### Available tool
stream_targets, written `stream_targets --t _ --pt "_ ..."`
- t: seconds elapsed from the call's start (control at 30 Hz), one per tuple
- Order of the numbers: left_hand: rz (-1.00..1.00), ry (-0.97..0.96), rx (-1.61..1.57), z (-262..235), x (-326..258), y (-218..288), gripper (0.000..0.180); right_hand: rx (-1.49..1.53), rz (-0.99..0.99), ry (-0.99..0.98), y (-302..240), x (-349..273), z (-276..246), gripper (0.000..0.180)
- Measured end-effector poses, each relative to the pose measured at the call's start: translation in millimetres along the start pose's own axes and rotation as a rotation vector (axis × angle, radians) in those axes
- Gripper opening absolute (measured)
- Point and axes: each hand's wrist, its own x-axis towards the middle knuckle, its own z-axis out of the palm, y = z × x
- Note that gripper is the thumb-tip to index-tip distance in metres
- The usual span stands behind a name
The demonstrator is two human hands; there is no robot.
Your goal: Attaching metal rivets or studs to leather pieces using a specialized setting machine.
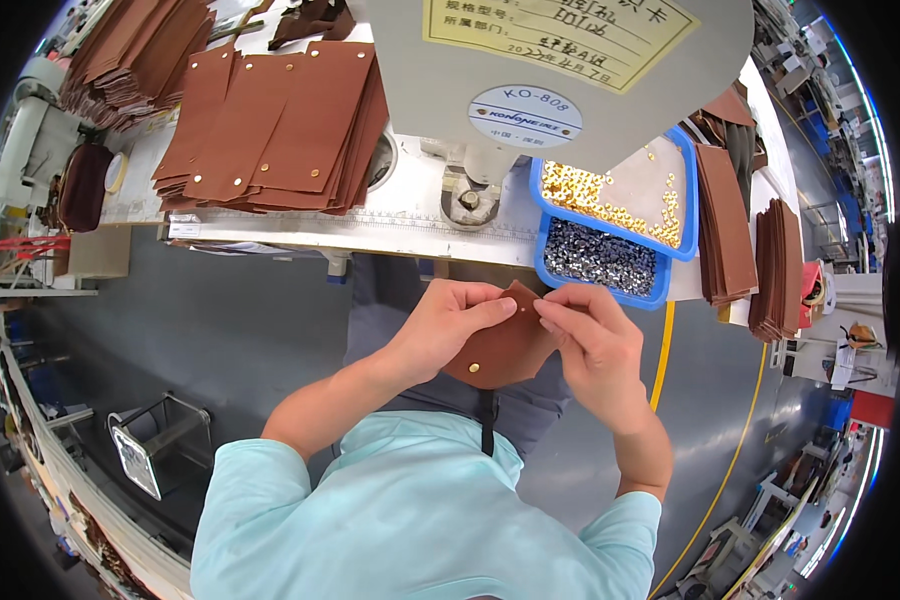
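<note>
Both hands, left (448, 325) and right (592, 340), pinch brown leather piece (505, 350); its edges hidden under fingers.

The person wore a pale mint-green short-sleeved T-shirt of soft knit fabric (410, 520), its sleeves ending above the elbows and leaving both forearms bare. Grey-blue trousers (390, 300) covered the legs. The left hand (448, 325) and right hand (588, 335) carried no gloves, rings or watch.

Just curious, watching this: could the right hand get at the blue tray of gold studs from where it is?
Probably yes: the right hand pinches the brown leather piece just below the blue tray, with nothing between.
</note>
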Motion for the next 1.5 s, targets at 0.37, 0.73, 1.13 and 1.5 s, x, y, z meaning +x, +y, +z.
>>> stream_targets --t 0.37,0.73,1.13,1.5 --pt "-0.025 -0.035 0.059 2.8 -8.4 2.7 0.025 0.128 0.004 0.091 12.5 -7.9 10.8 0.018" --pt "0.388 -0.001 0.575 6.2 -16.4 -4.6 0.025 0.441 0.417 -0.019 12.1 -9.5 11.1 0.015" --pt "1.277 0.134 1.245 -5.6 2.9 -12.3 0.016 -0.171 0.166 0.034 86.1 17.2 -12.5 0.02" --pt "1.539 0.005 1.201 -9.2 -3.4 -4.8 0.018 -0.578 0.026 -0.028 109.4 23.3 3.3 0.009"
